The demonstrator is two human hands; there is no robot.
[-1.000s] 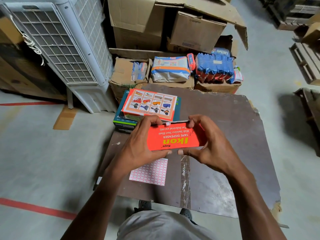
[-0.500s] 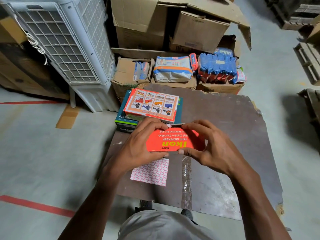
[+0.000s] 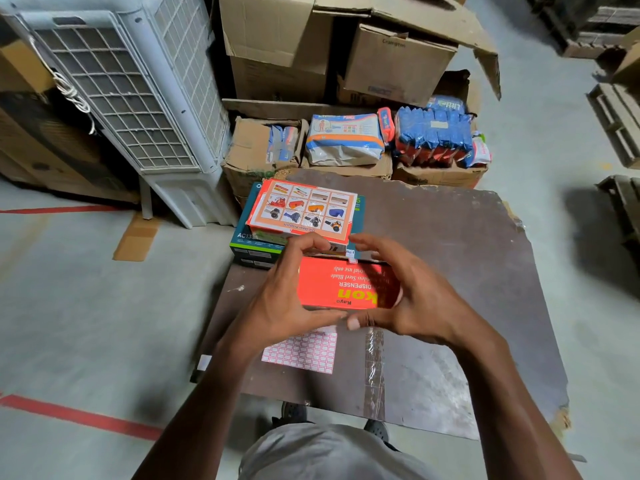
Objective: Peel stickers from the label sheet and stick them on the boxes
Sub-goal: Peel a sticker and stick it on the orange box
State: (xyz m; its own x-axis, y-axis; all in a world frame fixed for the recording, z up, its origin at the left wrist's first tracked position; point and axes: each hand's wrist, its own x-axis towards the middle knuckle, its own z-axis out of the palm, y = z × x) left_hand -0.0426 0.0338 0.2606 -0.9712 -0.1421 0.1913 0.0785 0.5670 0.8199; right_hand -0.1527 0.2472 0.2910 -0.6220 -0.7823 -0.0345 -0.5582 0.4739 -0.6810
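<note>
A gridded pink-and-white sheet (image 3: pixel 301 351) lies flat near the worn brown surface's (image 3: pixel 460 258) near edge. Above it, both hands, left (image 3: pixel 277 299) and right (image 3: pixel 412 299), clasp a glossy red box (image 3: pixel 343 285). Two stacked boxes (image 3: pixel 301 213) sit at the far-left corner.

Both hands cup orange Ikon tape dispenser box (image 3: pixel 341 285) over brown table (image 3: pixel 460 258): left hand (image 3: pixel 284 299), right hand (image 3: pixel 412 299). Label sheet (image 3: pixel 304 351) flat just below grip; stacked boxes (image 3: pixel 301 211) just beyond.
</note>
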